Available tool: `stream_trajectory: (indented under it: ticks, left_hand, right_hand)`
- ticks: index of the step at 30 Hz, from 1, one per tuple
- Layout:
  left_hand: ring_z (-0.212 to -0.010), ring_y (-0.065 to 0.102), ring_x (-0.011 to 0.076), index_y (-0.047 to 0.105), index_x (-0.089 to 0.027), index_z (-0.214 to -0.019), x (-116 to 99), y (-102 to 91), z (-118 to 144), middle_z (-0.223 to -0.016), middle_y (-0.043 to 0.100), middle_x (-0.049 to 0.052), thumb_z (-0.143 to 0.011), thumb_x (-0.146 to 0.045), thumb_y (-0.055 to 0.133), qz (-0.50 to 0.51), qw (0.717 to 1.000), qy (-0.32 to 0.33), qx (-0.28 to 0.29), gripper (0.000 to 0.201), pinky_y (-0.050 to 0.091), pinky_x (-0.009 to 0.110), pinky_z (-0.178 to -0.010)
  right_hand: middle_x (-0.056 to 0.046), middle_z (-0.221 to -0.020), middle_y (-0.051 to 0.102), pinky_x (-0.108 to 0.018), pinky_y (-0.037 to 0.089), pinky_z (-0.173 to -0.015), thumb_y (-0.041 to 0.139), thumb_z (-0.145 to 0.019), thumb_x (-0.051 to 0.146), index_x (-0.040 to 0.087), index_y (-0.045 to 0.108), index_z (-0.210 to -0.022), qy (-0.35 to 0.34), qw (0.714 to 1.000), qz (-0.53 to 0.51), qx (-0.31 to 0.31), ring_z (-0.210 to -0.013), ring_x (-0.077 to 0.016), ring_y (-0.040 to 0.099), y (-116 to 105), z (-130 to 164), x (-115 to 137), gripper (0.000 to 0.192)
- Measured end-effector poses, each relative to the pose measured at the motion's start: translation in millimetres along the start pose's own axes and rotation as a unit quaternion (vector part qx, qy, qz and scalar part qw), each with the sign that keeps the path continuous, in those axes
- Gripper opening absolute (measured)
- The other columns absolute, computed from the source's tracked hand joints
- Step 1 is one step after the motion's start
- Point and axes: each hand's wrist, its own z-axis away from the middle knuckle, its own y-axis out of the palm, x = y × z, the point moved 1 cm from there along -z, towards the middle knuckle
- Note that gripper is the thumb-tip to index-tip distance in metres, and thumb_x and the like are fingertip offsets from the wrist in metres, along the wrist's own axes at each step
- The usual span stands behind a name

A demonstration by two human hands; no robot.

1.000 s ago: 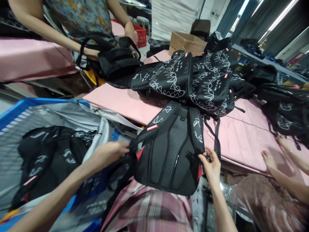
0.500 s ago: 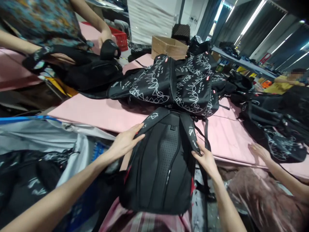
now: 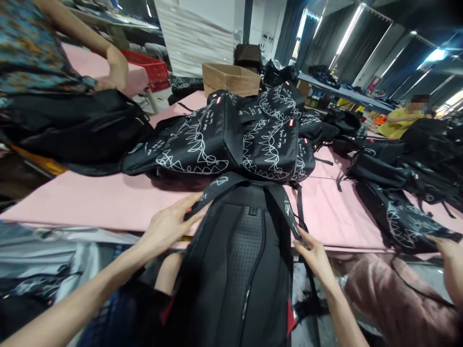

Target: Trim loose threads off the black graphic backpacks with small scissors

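A black backpack (image 3: 238, 270) rests against me at the table edge, its padded back panel with a dotted mesh strip facing up. My left hand (image 3: 170, 226) grips the left shoulder strap (image 3: 217, 185), thumb below and fingers on top. Between the thumb and fingers of my right hand (image 3: 315, 251) is the lower end of the right shoulder strap (image 3: 288, 212). Both straps are spread outward from the top of the bag. Just beyond it, black backpacks with white scribble print (image 3: 202, 140) lie heaped on the pink table (image 3: 108, 202).
At the left, a co-worker (image 3: 32, 48) handles a black bag (image 3: 83, 127). Another person's hand (image 3: 450, 255) touches a printed bag (image 3: 401, 217) at the right. A cardboard box (image 3: 231, 79) and red crate (image 3: 148, 70) stand behind. A person in yellow (image 3: 401, 115) is farther off.
The backpack has come closer to me and its lower end now leaves the view. My left hand still holds its strap, now farther left. The co-worker's hand at right has reached the printed bag.
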Motion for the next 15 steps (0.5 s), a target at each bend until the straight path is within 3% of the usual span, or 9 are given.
stream_trajectory:
  ticks: [3, 6, 9, 12, 15]
  left_hand:
    - [-0.110, 0.055, 0.0297, 0.047, -0.020, -0.131, -22, -8.8, -29, -0.129, 0.054, 0.008, -0.080, -0.054, 0.042, -0.018, 0.999, -0.010, -0.042, 0.061, 0.042, 0.040, -0.093]
    - [-0.107, 0.056, 0.0348, 0.047, -0.021, -0.132, -43, -11.1, -52, -0.121, 0.060, 0.011, -0.081, -0.055, 0.043, -0.041, 0.998, -0.043, -0.012, 0.061, 0.043, 0.044, -0.088]
    - [-0.107, 0.056, 0.0351, 0.046, -0.024, -0.132, -46, -7.3, -61, -0.119, 0.062, 0.010, -0.081, -0.056, 0.042, -0.040, 0.998, -0.058, -0.005, 0.060, 0.044, 0.044, -0.086]
    - [-0.106, 0.057, 0.0332, 0.047, -0.027, -0.132, -38, -1.2, -60, -0.117, 0.063, 0.007, -0.081, -0.057, 0.042, -0.042, 0.997, -0.058, -0.014, 0.059, 0.044, 0.042, -0.086]
    - [-0.104, 0.058, 0.0328, 0.047, -0.028, -0.131, -34, 7.0, -59, -0.117, 0.063, 0.006, -0.082, -0.056, 0.042, -0.053, 0.996, -0.068, -0.018, 0.057, 0.045, 0.042, -0.086]
  right_hand:
    - [-0.008, -0.105, 0.068, -0.036, 0.046, -0.092, 0.067, -0.071, 0.043, 0.015, 0.066, -0.106, 0.017, 0.998, -0.052, 0.001, -0.100, -0.0236, 0.062, -1, -28, 24, 0.045]
    - [-0.008, -0.073, 0.071, -0.028, 0.053, -0.065, 0.063, -0.072, 0.049, 0.010, 0.071, -0.089, 0.085, 0.990, -0.113, -0.002, -0.070, -0.0205, 0.066, 0, -62, 46, 0.043]
    - [-0.006, -0.051, 0.064, -0.024, 0.044, -0.040, 0.058, -0.074, 0.051, 0.008, 0.070, -0.083, 0.144, 0.978, -0.148, 0.033, -0.043, -0.0148, 0.055, 1, -87, 52, 0.046]
    - [-0.009, -0.063, 0.069, -0.022, 0.039, -0.034, 0.056, -0.075, 0.049, 0.008, 0.068, -0.086, 0.153, 0.969, -0.184, 0.057, -0.040, -0.0129, 0.052, -2, -97, 42, 0.043]
    - [-0.012, -0.082, 0.071, -0.024, 0.042, -0.037, 0.051, -0.078, 0.048, 0.011, 0.065, -0.091, 0.173, 0.959, -0.218, 0.061, -0.042, -0.0136, 0.055, -6, -98, 28, 0.041]
